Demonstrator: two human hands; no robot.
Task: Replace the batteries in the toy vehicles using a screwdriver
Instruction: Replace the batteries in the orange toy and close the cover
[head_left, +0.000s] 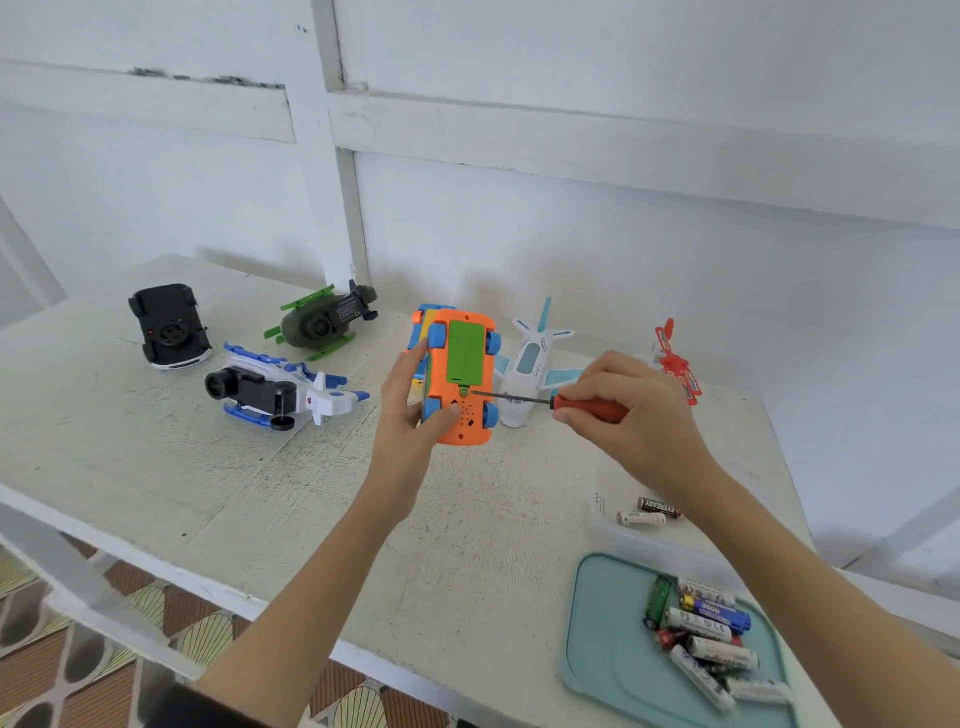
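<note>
six toy vehicles (462, 375), one screwdriver (587, 406), roughly ten batteries (707, 621), one tray (592, 649)

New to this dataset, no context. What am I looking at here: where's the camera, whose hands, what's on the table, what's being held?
There is no robot: a person works with bare hands, and the single picture comes from a wide-angle camera worn on their head, looking forward and down.

The left hand grips an orange toy car turned underside up, showing its green battery cover. The right hand holds a red-handled screwdriver with its tip at the screw just below that cover.

On the white table lie other toys: a black car, a green helicopter, a blue and white helicopter, a white plane and a red toy partly hidden by the hand. At the near right, a teal tray holds loose batteries; two more batteries lie in a clear container behind it.
</note>
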